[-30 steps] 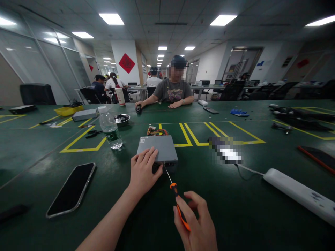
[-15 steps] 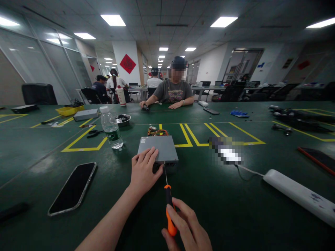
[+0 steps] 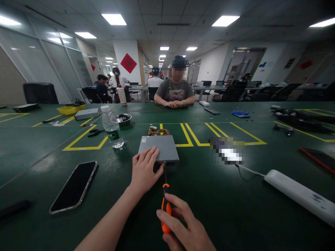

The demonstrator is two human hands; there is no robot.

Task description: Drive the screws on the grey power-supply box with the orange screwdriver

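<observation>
A grey metal computer power supply (image 3: 164, 146) lies on the green table in front of me, its bundle of coloured wires (image 3: 158, 131) at the far side. My left hand (image 3: 146, 167) grips its near left corner, fingers across the top and thumb down at the near face. In my right hand (image 3: 180, 219) is a screwdriver (image 3: 166, 207) with an orange and black handle, held between thumb and fingers. Its shaft points away from me, and the tip meets the near face of the power supply close to my left thumb. The exact contact at the tip is too small to make out.
A water bottle (image 3: 112, 129) and a metal bowl (image 3: 124, 119) stand to the left, beyond a phone (image 3: 74, 188). On the right lie a white power strip (image 3: 298, 195) and a blurred-out bright object (image 3: 229, 153). A person (image 3: 175, 92) sits across the table.
My right fingers have shifted around the screwdriver handle, which has swung slightly left at its near end. Across the table, the person has let go of a dark object and brought both hands together.
</observation>
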